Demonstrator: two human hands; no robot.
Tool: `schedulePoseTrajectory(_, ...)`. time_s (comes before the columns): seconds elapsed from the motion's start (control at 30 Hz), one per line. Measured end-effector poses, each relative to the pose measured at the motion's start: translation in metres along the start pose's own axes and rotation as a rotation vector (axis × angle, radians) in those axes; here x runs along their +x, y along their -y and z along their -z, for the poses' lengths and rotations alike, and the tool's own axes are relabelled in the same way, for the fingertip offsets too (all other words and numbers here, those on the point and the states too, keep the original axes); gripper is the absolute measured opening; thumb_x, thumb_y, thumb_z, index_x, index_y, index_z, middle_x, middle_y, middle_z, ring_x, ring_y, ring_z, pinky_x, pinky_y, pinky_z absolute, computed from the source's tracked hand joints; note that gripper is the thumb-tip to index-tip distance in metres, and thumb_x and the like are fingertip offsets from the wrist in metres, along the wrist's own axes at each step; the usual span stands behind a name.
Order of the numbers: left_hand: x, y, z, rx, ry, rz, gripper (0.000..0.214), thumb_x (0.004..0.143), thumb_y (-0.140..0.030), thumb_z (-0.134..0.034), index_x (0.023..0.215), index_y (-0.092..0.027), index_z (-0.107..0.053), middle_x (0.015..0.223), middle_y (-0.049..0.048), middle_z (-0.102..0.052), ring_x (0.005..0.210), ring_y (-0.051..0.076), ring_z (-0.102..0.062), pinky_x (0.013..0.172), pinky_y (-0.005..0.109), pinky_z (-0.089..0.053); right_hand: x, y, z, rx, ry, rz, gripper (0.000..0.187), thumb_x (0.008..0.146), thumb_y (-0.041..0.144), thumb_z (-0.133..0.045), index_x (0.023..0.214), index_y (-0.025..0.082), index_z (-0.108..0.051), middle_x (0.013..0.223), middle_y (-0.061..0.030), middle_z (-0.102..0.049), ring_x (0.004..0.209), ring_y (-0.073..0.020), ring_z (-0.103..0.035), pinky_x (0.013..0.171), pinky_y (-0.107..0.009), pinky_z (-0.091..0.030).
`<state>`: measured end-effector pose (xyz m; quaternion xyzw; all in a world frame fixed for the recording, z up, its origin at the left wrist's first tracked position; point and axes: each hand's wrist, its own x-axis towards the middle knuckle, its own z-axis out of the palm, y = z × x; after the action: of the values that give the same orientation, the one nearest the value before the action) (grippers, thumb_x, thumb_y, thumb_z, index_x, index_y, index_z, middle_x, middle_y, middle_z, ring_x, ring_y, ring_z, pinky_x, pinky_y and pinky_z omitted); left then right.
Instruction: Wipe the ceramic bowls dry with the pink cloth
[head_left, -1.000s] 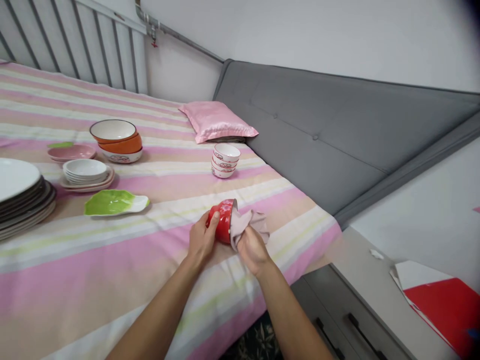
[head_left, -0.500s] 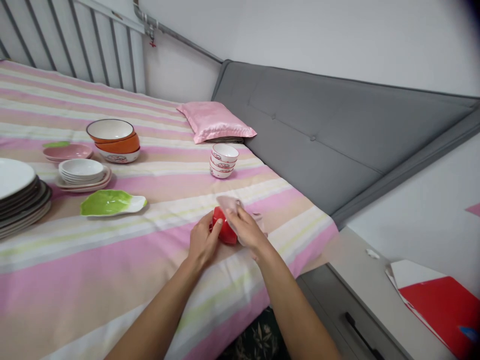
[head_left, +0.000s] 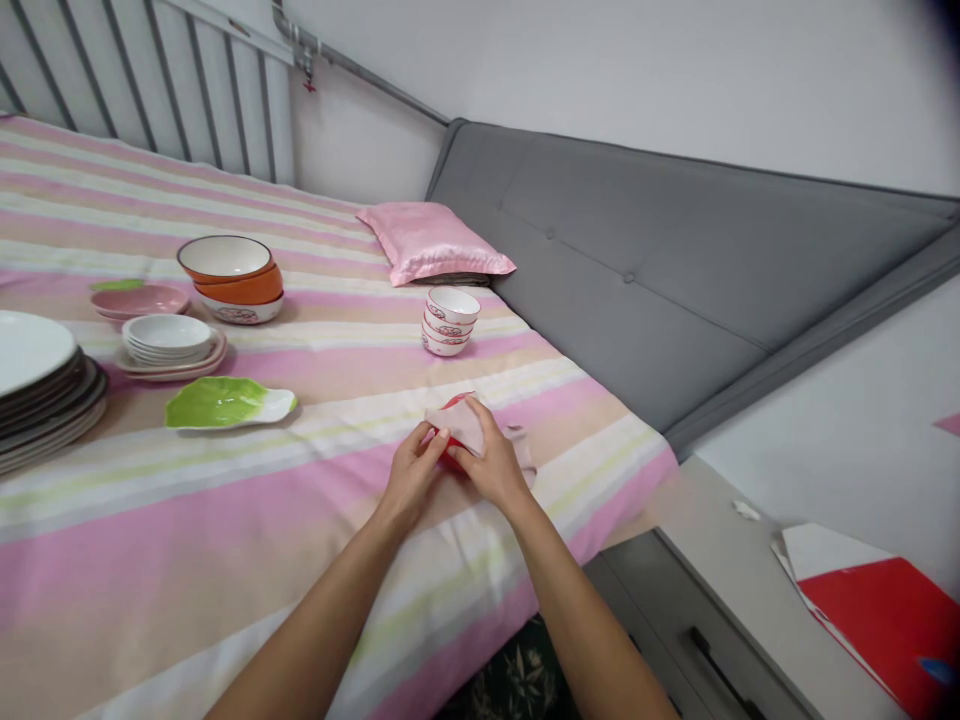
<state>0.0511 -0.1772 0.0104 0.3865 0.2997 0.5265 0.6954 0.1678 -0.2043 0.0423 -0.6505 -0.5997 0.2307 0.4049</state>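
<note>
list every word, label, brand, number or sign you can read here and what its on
No text can be read.
Small white bowls: red-outlined markings, too small to make out.
White bowl under the orange ones: similar markings, also too small.
Red-and-white item: blue patch, too blurred to tell.
Cloth: no lettering shows.

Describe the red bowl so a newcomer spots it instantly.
Find the striped bed, then the stacked small white bowls on it. Nearer the camera, between the left hand and the right hand, is the red bowl, partly covered by a pale cloth; its red colour sets it apart from those white bowls.
</note>
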Motion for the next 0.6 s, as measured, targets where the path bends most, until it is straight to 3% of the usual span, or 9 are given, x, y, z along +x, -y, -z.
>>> schedulePoseTrajectory(0.13, 0.001, -0.001, 0.003, -0.045, 0.056, 0.048, 0.028, 0.072, -0.037, -0.071, 0.094, -0.019, -0.067, 0.089, 0.0044, -0.067, 0.079, 0.016, -0.061, 0.077, 0.029, -0.048, 0.0, -0.009, -0.002, 0.04, 0.013, 0.045, 0.072, 0.073, 0.017, -0.059, 0.14, 0.027, -0.034, 0.139, -0.0044, -0.048, 0.124, -0.0219, -0.049, 0.101, -0.035, -0.041)
schedulePoseTrajectory(0.3, 0.004, 0.002, 0.008, -0.07, 0.03, 0.08, 0.028, 0.072, -0.035, -0.072, 0.093, -0.018, -0.065, 0.085, 0.0035, -0.067, 0.076, 0.015, -0.061, 0.077, 0.03, -0.047, -0.003, -0.009, -0.001, 0.063, 0.02, 0.05, 0.075, 0.071, 0.012, -0.057, 0.141, 0.026, -0.033, 0.139, -0.0048, -0.048, 0.123, -0.0217, -0.049, 0.1, -0.035, -0.041)
schedulePoseTrajectory(0.47, 0.007, 0.003, 0.009, -0.083, -0.008, 0.094, 0.03, 0.073, -0.039, -0.071, 0.091, -0.017, -0.065, 0.089, 0.0048, -0.068, 0.078, 0.015, -0.062, 0.076, 0.029, -0.047, -0.008, -0.006, 0.011, 0.052, 0.07, 0.099, 0.082, 0.066, 0.004, -0.048, 0.143, 0.027, -0.029, 0.139, -0.0049, -0.047, 0.122, -0.0216, -0.049, 0.098, -0.036, -0.043)
schedulePoseTrajectory(0.6, 0.008, 0.002, 0.008, -0.092, -0.028, 0.1, 0.036, 0.069, -0.043, -0.073, 0.091, -0.016, -0.065, 0.094, 0.0071, -0.07, 0.083, 0.019, -0.063, 0.076, 0.03, -0.047, -0.012, -0.01, 0.02, -0.046, 0.045, 0.079, 0.086, 0.061, 0.0, -0.041, 0.143, 0.025, -0.029, 0.128, -0.0077, -0.056, 0.117, -0.022, -0.053, 0.096, -0.04, -0.044)
